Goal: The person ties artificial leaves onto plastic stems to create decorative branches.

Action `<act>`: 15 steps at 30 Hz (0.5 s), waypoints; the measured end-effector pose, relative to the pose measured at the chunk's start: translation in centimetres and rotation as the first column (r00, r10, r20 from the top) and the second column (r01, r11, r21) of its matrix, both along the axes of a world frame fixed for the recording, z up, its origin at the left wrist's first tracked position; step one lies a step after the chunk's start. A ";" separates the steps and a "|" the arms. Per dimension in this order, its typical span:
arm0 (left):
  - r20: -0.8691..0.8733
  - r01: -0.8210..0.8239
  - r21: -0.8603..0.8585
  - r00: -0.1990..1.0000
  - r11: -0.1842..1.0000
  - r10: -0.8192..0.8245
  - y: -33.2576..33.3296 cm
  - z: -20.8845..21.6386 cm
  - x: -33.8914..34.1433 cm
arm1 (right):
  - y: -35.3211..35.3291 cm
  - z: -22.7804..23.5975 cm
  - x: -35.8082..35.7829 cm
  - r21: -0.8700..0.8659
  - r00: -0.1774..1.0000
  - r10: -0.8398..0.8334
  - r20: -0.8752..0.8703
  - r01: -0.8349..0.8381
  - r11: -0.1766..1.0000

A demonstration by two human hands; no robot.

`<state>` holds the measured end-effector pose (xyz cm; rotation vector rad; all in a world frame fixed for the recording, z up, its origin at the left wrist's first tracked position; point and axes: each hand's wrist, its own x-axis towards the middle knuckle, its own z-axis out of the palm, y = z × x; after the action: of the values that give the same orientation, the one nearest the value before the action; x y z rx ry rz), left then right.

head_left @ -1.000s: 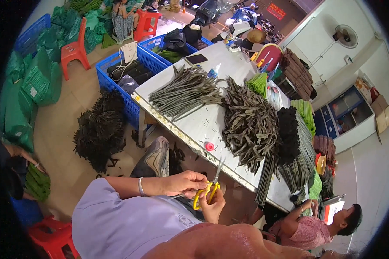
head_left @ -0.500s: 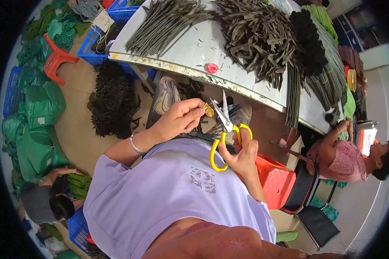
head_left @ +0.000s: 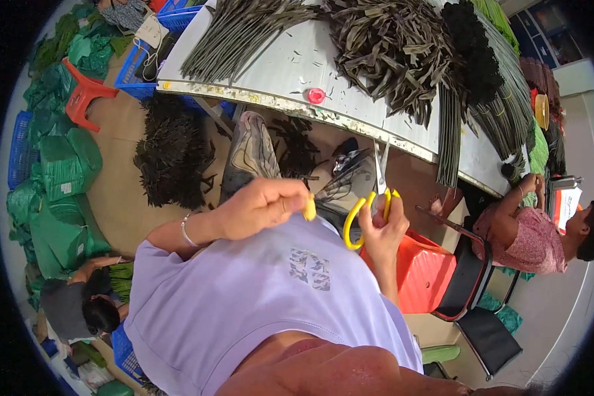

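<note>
My left hand [head_left: 261,210] is closed, pinching a small yellow piece [head_left: 309,208] at its fingertips; its exact kind is too small to make out. To the right, my right hand [head_left: 384,231] grips a pair of scissors [head_left: 356,223] by the yellow handles. The metal blades point away from me, toward the table's front edge, with their tips slightly apart. A gap separates the scissors from the yellow piece. Both hands are above my lap, in front of my lavender shirt.
Ahead stands a white table [head_left: 290,69] bearing dark stems [head_left: 244,39], a heap of dark leaves [head_left: 389,56] and a small red lid-like object [head_left: 316,96]. A dark bundle [head_left: 168,152] lies on the floor at left. Red stool [head_left: 424,270] and a seated person [head_left: 521,228] are right.
My left hand has moved down and slightly left with the yellow piece. My right hand has shifted right with the scissors, widening the gap between them. The blades now point more directly away.
</note>
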<state>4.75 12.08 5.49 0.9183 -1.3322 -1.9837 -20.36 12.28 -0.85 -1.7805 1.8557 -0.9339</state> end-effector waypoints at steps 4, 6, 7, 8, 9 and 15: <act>0.017 -0.161 0.091 0.987 0.983 0.160 -2.5 -1.8 0.1 | 0.7 2.0 1.8 -0.093 0.945 0.304 0.123 -0.294 0.951; 0.000 -0.141 0.076 0.990 0.987 0.141 -2.6 -2.2 -0.4 | -0.5 1.9 1.9 -0.098 0.931 0.361 0.055 -0.355 0.930; -0.016 -0.127 0.063 0.992 0.990 0.128 -2.6 -2.2 -0.6 | -0.6 2.2 2.0 -0.099 0.933 0.356 0.054 -0.349 0.932; -0.019 -0.127 0.065 0.991 0.990 0.129 -2.6 -2.2 -0.8 | -0.6 2.6 2.1 -0.061 0.925 0.380 0.016 -0.378 0.924; -0.032 -0.132 0.070 0.990 0.989 0.135 -2.6 -2.2 -1.0 | -0.6 2.9 2.0 -0.021 0.914 0.404 -0.020 -0.405 0.914; -0.106 -0.112 0.093 0.987 0.989 0.122 -2.3 -2.4 -0.5 | -0.2 2.3 2.3 -0.034 0.916 0.402 -0.012 -0.402 0.915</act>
<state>4.24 9.78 3.08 0.8907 -1.1133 -1.9841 -18.04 12.09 1.48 -2.0787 1.3960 -0.8057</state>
